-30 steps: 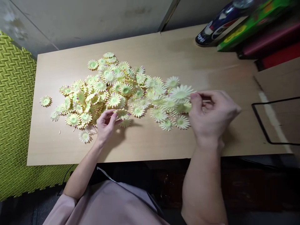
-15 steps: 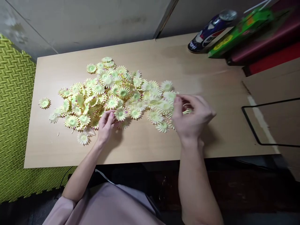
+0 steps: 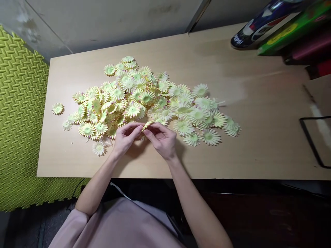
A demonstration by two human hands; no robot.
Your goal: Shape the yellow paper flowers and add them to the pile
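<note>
Between my two hands, a pale yellow artificial flower head (image 3: 147, 125) is tilted nearly edge-on. My left hand (image 3: 127, 137) pinches its left side with thumb and fingers. From the other side my right hand (image 3: 162, 138) has thumb and fingers closed on the same flower head. Both hands are just in front of a large heap of artificial flower heads (image 3: 119, 93), cream petals with green centres and some purplish tips. To the right, a paler group of flower heads (image 3: 198, 115) spreads out from the heap. My fingertips partly hide the held flower.
The heap lies on a light wooden table (image 3: 248, 137). A single flower head (image 3: 58, 109) is off to the left. A Pepsi can (image 3: 254, 32) and a green carton (image 3: 287, 29) stand at the back right. A green foam mat (image 3: 20, 120) borders the left side.
My right hand has moved left from the right-hand flowers and now meets my left hand at the flower head. The camera view has shifted, so the table items appear displaced.
</note>
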